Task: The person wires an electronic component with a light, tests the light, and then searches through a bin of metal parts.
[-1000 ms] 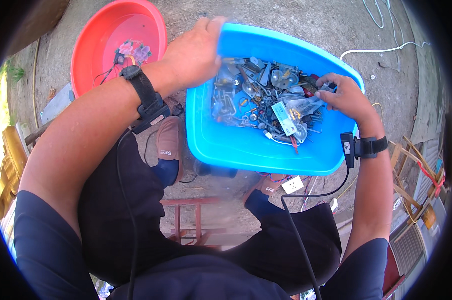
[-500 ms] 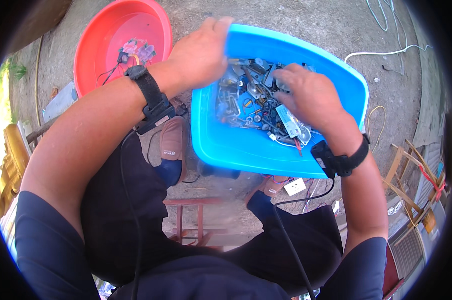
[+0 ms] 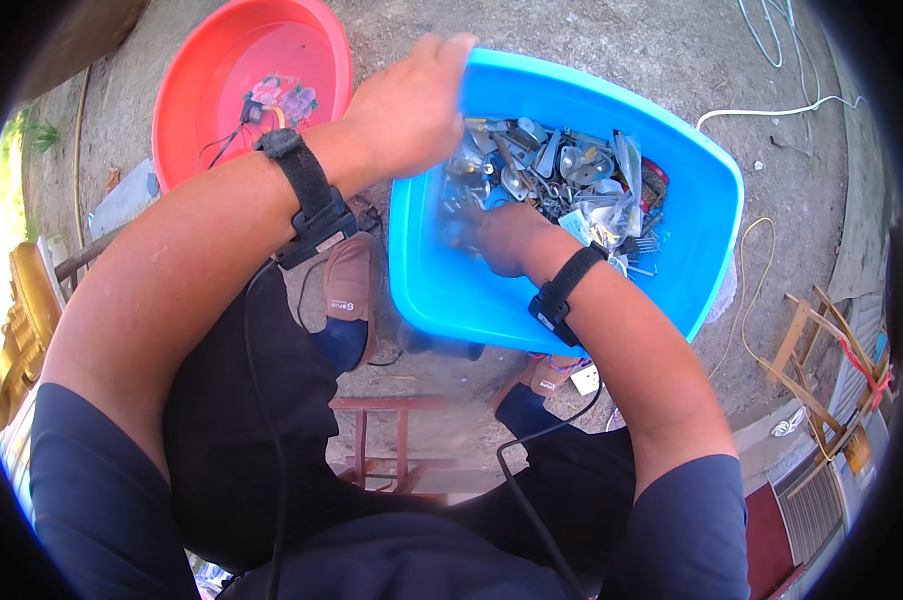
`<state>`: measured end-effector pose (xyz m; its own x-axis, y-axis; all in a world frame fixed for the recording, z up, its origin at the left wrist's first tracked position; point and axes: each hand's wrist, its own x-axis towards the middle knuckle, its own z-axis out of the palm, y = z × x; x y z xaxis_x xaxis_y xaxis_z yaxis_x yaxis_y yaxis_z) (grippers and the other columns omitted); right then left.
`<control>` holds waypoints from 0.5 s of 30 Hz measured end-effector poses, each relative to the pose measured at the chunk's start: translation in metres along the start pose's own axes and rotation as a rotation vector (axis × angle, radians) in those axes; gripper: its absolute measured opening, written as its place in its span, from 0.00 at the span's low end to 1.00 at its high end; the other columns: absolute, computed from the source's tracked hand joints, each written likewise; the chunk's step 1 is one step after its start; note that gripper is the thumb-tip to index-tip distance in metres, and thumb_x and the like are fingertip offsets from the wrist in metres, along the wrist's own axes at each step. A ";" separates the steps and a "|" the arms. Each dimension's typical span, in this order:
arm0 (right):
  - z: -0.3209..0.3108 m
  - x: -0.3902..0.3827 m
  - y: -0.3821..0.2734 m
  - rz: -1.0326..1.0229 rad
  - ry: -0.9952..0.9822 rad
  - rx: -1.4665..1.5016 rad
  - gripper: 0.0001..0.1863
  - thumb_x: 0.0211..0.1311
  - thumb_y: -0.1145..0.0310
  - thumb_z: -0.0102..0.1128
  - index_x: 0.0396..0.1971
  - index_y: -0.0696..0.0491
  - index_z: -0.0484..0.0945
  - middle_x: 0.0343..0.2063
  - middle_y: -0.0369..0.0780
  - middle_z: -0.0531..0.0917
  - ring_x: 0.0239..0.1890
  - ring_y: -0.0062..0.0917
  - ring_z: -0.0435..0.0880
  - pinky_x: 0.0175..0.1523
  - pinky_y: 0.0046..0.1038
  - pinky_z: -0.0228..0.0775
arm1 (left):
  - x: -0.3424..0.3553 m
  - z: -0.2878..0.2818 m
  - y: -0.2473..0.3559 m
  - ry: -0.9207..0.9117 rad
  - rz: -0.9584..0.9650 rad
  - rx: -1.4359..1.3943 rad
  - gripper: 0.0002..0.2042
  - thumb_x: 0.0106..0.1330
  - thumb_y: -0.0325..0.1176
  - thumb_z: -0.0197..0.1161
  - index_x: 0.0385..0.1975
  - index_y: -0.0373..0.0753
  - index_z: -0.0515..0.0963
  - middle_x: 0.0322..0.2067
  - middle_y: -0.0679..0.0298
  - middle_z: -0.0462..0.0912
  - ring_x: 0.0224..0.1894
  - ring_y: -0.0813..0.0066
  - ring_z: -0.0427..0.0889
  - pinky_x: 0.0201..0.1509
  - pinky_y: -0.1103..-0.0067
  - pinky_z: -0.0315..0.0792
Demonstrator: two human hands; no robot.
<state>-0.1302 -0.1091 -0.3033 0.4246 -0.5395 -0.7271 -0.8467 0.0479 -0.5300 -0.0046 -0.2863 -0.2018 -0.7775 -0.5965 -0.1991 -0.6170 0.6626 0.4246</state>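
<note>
A blue plastic tub (image 3: 700, 200) sits in front of me, holding a heap of mixed metal hardware (image 3: 547, 165). My left hand (image 3: 412, 105) is closed over the tub's far left edge. My right hand (image 3: 517, 238) reaches down into the tub at the left side of the heap. Its fingers are smeared by motion and partly hidden among the parts, so what they touch does not show. Right of that hand lie a clear plastic bag (image 3: 607, 212) and a round red-rimmed piece (image 3: 654, 185).
A red basin (image 3: 170, 130) with a small corded black piece inside stands at the far left. My shoes (image 3: 352, 290) flank a reddish wooden stool frame (image 3: 402, 440). A white socket plate (image 3: 585, 379) lies near the tub. A white hose (image 3: 772, 110) and broken wooden frames (image 3: 812, 370) are on the right.
My right hand has moved left and nearer to me, from the heap's right part to its left side, uncovering the clear bag and red-rimmed piece. My left hand stays on the rim.
</note>
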 end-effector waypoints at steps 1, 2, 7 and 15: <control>-0.001 -0.003 0.002 0.003 -0.017 -0.006 0.28 0.58 0.78 0.60 0.58 0.39 0.79 0.65 0.36 0.77 0.51 0.39 0.87 0.54 0.40 0.80 | 0.000 0.000 0.000 -0.005 -0.003 0.000 0.37 0.63 0.31 0.65 0.71 0.35 0.56 0.58 0.43 0.71 0.61 0.41 0.75 0.65 0.58 0.72; -0.003 -0.007 0.005 0.006 -0.033 -0.011 0.28 0.58 0.78 0.60 0.59 0.39 0.79 0.63 0.36 0.78 0.51 0.39 0.87 0.54 0.40 0.80 | 0.000 0.000 0.000 -0.003 -0.002 -0.002 0.37 0.63 0.31 0.65 0.71 0.35 0.56 0.58 0.43 0.71 0.61 0.41 0.75 0.65 0.58 0.72; -0.022 -0.043 0.010 -0.029 -0.058 -0.044 0.24 0.58 0.70 0.62 0.57 0.46 0.81 0.50 0.43 0.87 0.51 0.41 0.87 0.54 0.41 0.79 | -0.002 -0.003 0.000 -0.011 -0.003 -0.011 0.37 0.62 0.31 0.64 0.71 0.35 0.56 0.58 0.42 0.71 0.61 0.41 0.75 0.64 0.58 0.72; -0.028 -0.064 0.022 0.082 -0.220 -0.120 0.13 0.56 0.67 0.61 0.37 0.56 0.88 0.39 0.49 0.89 0.44 0.44 0.89 0.50 0.43 0.80 | -0.001 -0.003 0.001 -0.012 -0.018 -0.003 0.37 0.62 0.30 0.64 0.71 0.35 0.56 0.58 0.42 0.70 0.60 0.41 0.76 0.64 0.58 0.73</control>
<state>-0.1849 -0.0969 -0.2561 0.4018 -0.3419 -0.8495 -0.9073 -0.0230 -0.4199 -0.0038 -0.2865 -0.1986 -0.7678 -0.6026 -0.2174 -0.6304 0.6504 0.4237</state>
